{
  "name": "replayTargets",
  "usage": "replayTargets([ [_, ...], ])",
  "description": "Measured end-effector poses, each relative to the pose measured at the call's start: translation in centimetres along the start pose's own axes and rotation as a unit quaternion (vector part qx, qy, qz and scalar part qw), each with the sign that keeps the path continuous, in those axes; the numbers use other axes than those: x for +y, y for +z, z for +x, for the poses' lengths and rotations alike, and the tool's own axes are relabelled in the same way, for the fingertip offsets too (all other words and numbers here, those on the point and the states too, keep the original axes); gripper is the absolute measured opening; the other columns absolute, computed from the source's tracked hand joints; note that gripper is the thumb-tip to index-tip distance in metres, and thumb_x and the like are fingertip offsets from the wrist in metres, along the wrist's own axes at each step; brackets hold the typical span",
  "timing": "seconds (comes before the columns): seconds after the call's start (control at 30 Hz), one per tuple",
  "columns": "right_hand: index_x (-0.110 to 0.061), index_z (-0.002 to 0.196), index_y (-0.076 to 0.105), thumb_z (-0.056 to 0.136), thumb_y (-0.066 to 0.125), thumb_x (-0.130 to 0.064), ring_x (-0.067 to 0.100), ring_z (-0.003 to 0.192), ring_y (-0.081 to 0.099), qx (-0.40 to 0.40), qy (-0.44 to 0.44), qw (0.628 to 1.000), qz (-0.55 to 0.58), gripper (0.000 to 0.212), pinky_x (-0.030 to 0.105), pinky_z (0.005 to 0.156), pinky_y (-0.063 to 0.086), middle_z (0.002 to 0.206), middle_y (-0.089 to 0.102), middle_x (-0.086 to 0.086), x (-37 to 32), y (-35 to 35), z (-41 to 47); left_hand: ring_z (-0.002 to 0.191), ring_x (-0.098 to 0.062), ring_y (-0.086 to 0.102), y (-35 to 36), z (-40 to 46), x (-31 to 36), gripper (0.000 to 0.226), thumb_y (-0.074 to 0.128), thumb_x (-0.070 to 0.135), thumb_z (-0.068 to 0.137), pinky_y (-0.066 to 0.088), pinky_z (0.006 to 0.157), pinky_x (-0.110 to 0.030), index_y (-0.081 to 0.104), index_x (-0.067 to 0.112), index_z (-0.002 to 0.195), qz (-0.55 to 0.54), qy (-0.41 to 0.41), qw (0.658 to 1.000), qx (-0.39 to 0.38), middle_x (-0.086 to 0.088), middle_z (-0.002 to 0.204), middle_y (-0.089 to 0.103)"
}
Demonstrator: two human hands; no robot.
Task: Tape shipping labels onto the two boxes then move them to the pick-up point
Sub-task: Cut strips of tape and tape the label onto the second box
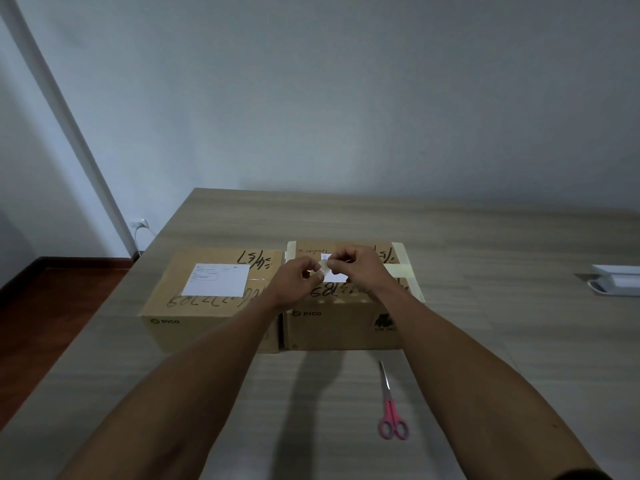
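Now we pinch short clear tape strip (321, 270) between left hand (298, 276) and right hand (356, 268), above right brown cardboard box (343, 323).

You have two matt brown cardboard boxes (214, 306) (346, 323) on a pale, matt wood-grain table (485, 341). Left label (216, 279): smooth white paper. Your scissors (391, 410): shiny metal blades, pink plastic handles.

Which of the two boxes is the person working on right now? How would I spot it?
On the wooden table two cardboard boxes stand side by side. It is the right box, under both hands. Unlike the left box, it has pale tape strips across its top.
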State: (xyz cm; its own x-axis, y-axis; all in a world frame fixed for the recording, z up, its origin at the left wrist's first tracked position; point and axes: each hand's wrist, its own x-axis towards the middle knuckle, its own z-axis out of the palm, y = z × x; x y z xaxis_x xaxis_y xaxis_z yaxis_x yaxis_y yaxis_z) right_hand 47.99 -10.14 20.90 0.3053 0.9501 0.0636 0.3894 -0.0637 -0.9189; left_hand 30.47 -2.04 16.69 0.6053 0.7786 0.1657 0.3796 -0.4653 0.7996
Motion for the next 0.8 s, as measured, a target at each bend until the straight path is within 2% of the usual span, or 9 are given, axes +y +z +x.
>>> replayTargets([
  [0.13,-0.002,0.097,0.075,0.097,0.068,-0.011,0.013,0.074,0.061,-0.003,0.012,0.999,-0.029,0.012,0.019,0.059,0.047,0.088,0.072,0.012,-0.1,0.2,0.3,0.091,-0.021,0.067,-0.1,0.2,-0.3,0.019,0.064,0.035,0.099,0.055,0.080,-0.042,0.068,0.018,0.103,-0.002,-0.003,1.000,-0.014,0.000,0.099,0.070],
  [0.27,0.000,0.094,0.070,0.103,0.056,-0.016,0.017,0.069,0.048,-0.033,0.035,0.996,-0.080,0.022,0.029,0.059,0.042,0.080,0.058,0.010,-0.1,0.6,0.6,0.084,-0.022,0.067,0.0,0.1,0.0,0.023,0.063,0.034,0.101,0.054,0.076,-0.040,0.072,0.012,0.104,-0.009,-0.009,1.000,-0.022,-0.005,0.093,0.072],
  [0.33,0.002,0.084,0.059,0.105,0.049,-0.018,0.019,0.066,0.041,-0.059,0.043,0.992,-0.105,0.031,0.033,0.060,0.035,0.076,0.048,0.011,0.0,0.7,0.5,0.077,-0.017,0.063,0.0,0.1,0.0,0.025,0.062,0.032,0.102,0.050,0.073,-0.036,0.072,0.010,0.103,-0.005,-0.013,0.999,-0.029,-0.005,0.090,0.072],
  [0.37,-0.002,0.079,0.052,0.105,0.045,-0.018,0.018,0.064,0.036,-0.069,0.043,0.990,-0.113,0.031,0.034,0.060,0.032,0.074,0.042,0.010,0.0,0.8,0.5,0.074,-0.014,0.060,0.1,0.0,0.0,0.025,0.062,0.032,0.102,0.048,0.071,-0.034,0.072,0.009,0.101,-0.006,-0.017,0.999,-0.029,-0.004,0.088,0.071],
  [0.43,-0.011,0.079,0.043,0.107,0.039,-0.020,0.015,0.061,0.031,-0.073,0.039,0.988,-0.133,0.030,0.033,0.060,0.029,0.071,0.037,0.004,-0.1,0.9,0.3,0.070,-0.012,0.056,0.2,0.0,0.1,0.027,0.062,0.033,0.101,0.044,0.069,-0.031,0.070,0.009,0.093,-0.007,-0.027,0.999,-0.025,-0.002,0.082,0.068],
  [0.53,-0.015,0.084,0.038,0.110,0.034,-0.023,0.015,0.065,0.033,-0.060,0.033,0.986,-0.153,0.027,0.033,0.060,0.031,0.076,0.039,0.000,-0.3,0.9,0.3,0.071,-0.013,0.055,0.1,0.2,0.3,0.033,0.060,0.039,0.101,0.043,0.069,-0.032,0.065,0.011,0.086,-0.004,-0.048,0.999,-0.002,0.000,0.079,0.065],
  [0.67,-0.016,0.088,0.038,0.111,0.034,-0.027,0.016,0.071,0.037,-0.054,0.029,0.983,-0.170,0.026,0.036,0.065,0.036,0.081,0.042,0.001,-0.6,0.7,0.6,0.075,-0.026,0.064,-0.2,0.8,0.9,0.045,0.061,0.044,0.097,0.047,0.070,-0.038,0.058,0.004,0.075,-0.009,-0.074,0.997,0.018,-0.011,0.075,0.065],
  [0.73,-0.016,0.088,0.037,0.112,0.033,-0.027,0.015,0.069,0.036,-0.042,0.031,0.985,-0.163,0.027,0.035,0.062,0.034,0.080,0.041,0.002,-0.6,0.6,0.7,0.076,-0.036,0.070,-0.3,1.1,0.9,0.047,0.059,0.052,0.089,0.048,0.064,-0.041,0.052,0.011,0.067,-0.005,-0.083,0.996,0.025,-0.008,0.064,0.058],
  [0.8,-0.014,0.090,0.038,0.112,0.032,-0.027,0.014,0.068,0.036,-0.033,0.035,0.985,-0.165,0.027,0.031,0.058,0.033,0.081,0.041,0.002,-0.6,0.3,0.7,0.076,-0.037,0.072,-0.3,1.3,0.7,0.052,0.058,0.063,0.082,0.042,0.060,-0.037,0.049,0.015,0.066,0.003,-0.098,0.994,0.040,-0.006,0.061,0.054],
])
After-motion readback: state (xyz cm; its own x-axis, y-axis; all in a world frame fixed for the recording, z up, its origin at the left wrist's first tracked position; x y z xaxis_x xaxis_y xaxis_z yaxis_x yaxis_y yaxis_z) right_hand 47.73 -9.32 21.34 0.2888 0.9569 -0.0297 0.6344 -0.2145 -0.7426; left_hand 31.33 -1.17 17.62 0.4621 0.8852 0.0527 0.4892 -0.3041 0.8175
